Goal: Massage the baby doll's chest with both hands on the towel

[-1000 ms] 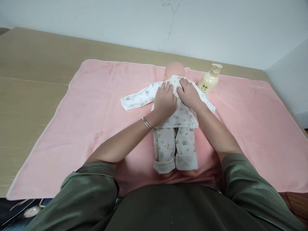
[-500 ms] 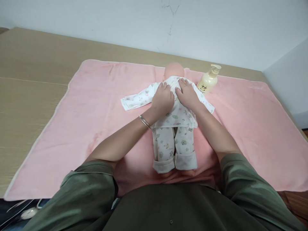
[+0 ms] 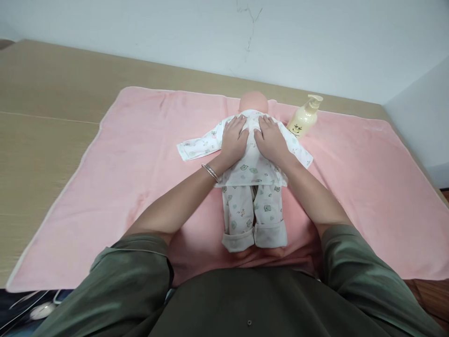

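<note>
A baby doll [image 3: 254, 100] lies on a pink blanket [image 3: 133, 159], head away from me, dressed in a white printed top [image 3: 252, 166] and matching trousers [image 3: 254, 215]. My left hand [image 3: 233, 140] lies flat on the left side of the doll's chest, fingers stretched toward the neck. Pressed flat on the right side of the chest is my right hand [image 3: 271, 140], fingers slightly apart. Both hands rest on the cloth without gripping it. A silver bangle [image 3: 209, 172] sits on my left wrist.
A cream pump bottle [image 3: 304, 117] lies on the blanket just right of the doll's head. The blanket covers a tan wooden surface [image 3: 42, 131] that runs to a pale wall. Cables and a small white object [image 3: 40, 310] show at the lower left.
Both hands have slid a little up the doll's chest toward its neck and drawn slightly apart. The doll and bottle stay where they were.
</note>
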Demonstrator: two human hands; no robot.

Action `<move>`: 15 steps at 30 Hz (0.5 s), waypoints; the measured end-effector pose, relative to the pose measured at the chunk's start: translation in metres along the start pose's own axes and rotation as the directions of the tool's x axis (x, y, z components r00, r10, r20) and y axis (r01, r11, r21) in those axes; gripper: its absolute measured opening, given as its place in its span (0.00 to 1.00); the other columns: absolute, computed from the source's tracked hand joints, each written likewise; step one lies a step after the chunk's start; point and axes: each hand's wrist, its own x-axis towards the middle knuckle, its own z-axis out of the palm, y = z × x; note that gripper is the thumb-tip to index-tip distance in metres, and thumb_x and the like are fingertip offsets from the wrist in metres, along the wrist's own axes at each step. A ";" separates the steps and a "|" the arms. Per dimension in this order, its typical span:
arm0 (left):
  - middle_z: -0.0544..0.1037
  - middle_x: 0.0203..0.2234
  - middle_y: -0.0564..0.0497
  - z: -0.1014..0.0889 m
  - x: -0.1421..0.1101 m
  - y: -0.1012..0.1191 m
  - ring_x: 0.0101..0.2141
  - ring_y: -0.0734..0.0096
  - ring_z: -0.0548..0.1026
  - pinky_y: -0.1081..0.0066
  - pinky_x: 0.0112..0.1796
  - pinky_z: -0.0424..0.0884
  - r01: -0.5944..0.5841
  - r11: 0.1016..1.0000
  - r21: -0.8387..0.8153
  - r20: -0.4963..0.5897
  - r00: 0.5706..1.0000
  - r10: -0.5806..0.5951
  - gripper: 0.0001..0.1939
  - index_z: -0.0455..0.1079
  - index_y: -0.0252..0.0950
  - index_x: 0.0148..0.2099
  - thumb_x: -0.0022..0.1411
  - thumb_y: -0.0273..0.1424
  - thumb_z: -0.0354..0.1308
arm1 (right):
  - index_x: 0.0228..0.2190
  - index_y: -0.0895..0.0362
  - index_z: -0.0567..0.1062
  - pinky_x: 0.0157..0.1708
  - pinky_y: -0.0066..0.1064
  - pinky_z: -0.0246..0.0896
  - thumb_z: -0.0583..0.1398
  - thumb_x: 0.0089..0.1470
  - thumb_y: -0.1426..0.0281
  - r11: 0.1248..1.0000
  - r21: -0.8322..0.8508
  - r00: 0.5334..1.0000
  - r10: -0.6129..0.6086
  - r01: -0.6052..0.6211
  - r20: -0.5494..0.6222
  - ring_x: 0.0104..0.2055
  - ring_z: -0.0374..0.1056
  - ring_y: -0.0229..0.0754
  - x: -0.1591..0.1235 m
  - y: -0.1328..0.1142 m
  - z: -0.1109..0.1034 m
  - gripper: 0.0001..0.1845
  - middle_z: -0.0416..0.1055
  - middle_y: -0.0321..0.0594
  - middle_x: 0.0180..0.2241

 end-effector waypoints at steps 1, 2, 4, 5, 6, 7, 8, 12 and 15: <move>0.67 0.64 0.47 0.001 -0.002 0.000 0.67 0.59 0.60 0.54 0.68 0.49 -0.006 1.000 -0.001 -0.010 1.000 0.006 0.24 0.68 0.37 0.61 0.65 0.33 0.48 | 0.63 0.70 0.59 0.70 0.53 0.43 0.46 0.62 0.68 1.000 0.013 1.000 0.009 -0.008 -0.006 0.71 0.49 0.56 0.003 0.003 0.001 0.32 0.55 0.56 0.67; 0.68 0.64 0.46 0.001 -0.003 0.000 0.66 0.59 0.61 0.55 0.68 0.50 -0.009 1.000 -0.001 -0.016 1.000 0.009 0.24 0.68 0.37 0.61 0.65 0.33 0.48 | 0.63 0.68 0.59 0.70 0.53 0.42 0.46 0.62 0.67 1.000 0.024 1.000 0.016 -0.016 -0.015 0.71 0.49 0.56 0.004 0.004 0.002 0.31 0.55 0.55 0.68; 0.69 0.63 0.45 0.001 -0.004 0.000 0.66 0.58 0.61 0.54 0.68 0.51 -0.009 1.000 0.001 -0.023 1.000 0.009 0.24 0.69 0.35 0.60 0.65 0.33 0.48 | 0.63 0.67 0.61 0.70 0.54 0.41 0.47 0.62 0.67 0.999 0.041 0.999 0.018 -0.017 -0.034 0.71 0.50 0.56 0.005 0.005 0.000 0.31 0.56 0.54 0.67; 0.69 0.63 0.45 0.001 -0.004 0.000 0.66 0.58 0.62 0.54 0.68 0.52 -0.009 1.000 -0.001 -0.030 1.000 0.009 0.24 0.69 0.35 0.60 0.65 0.32 0.47 | 0.62 0.67 0.62 0.70 0.54 0.42 0.47 0.61 0.67 0.999 0.050 0.999 0.014 -0.012 -0.044 0.71 0.50 0.55 0.004 0.005 -0.002 0.30 0.57 0.54 0.67; 0.70 0.62 0.46 0.001 -0.004 0.000 0.65 0.58 0.62 0.53 0.68 0.52 -0.011 1.000 -0.004 -0.038 0.999 0.011 0.23 0.69 0.36 0.60 0.65 0.32 0.48 | 0.61 0.66 0.63 0.70 0.54 0.43 0.47 0.61 0.67 0.998 0.063 0.998 0.004 0.000 -0.058 0.71 0.50 0.55 0.003 0.005 -0.005 0.30 0.57 0.54 0.67; 0.70 0.62 0.46 0.001 -0.005 0.000 0.65 0.58 0.63 0.53 0.67 0.53 -0.013 1.000 -0.009 -0.048 0.999 0.012 0.23 0.70 0.36 0.59 0.65 0.32 0.48 | 0.61 0.64 0.64 0.70 0.54 0.42 0.47 0.61 0.67 0.997 0.079 0.997 -0.011 0.017 -0.079 0.71 0.50 0.54 0.003 0.005 -0.007 0.29 0.57 0.53 0.67; 0.71 0.62 0.47 0.001 -0.005 0.000 0.65 0.59 0.63 0.54 0.67 0.53 -0.013 1.000 -0.016 -0.060 0.998 0.012 0.23 0.70 0.36 0.59 0.64 0.32 0.48 | 0.61 0.62 0.64 0.70 0.55 0.41 0.47 0.62 0.67 0.995 0.096 0.994 -0.029 0.039 -0.108 0.71 0.49 0.53 0.002 0.006 -0.009 0.29 0.57 0.51 0.67; 0.72 0.61 0.46 0.001 -0.008 0.002 0.64 0.60 0.64 0.55 0.67 0.54 0.004 1.000 -0.030 -0.092 0.996 -0.007 0.23 0.71 0.35 0.58 0.64 0.31 0.47 | 0.61 0.56 0.65 0.71 0.54 0.39 0.47 0.61 0.68 0.984 0.128 0.976 -0.094 0.120 -0.195 0.72 0.46 0.49 0.003 0.008 -0.006 0.28 0.57 0.43 0.68; 0.72 0.61 0.45 0.001 -0.010 0.005 0.64 0.61 0.65 0.55 0.67 0.55 0.015 1.000 -0.013 -0.098 0.995 -0.016 0.24 0.70 0.34 0.58 0.63 0.31 0.47 | 0.59 0.58 0.68 0.71 0.51 0.43 0.48 0.60 0.69 0.985 0.118 0.987 -0.109 0.123 -0.120 0.70 0.51 0.48 0.003 0.007 0.003 0.27 0.60 0.44 0.66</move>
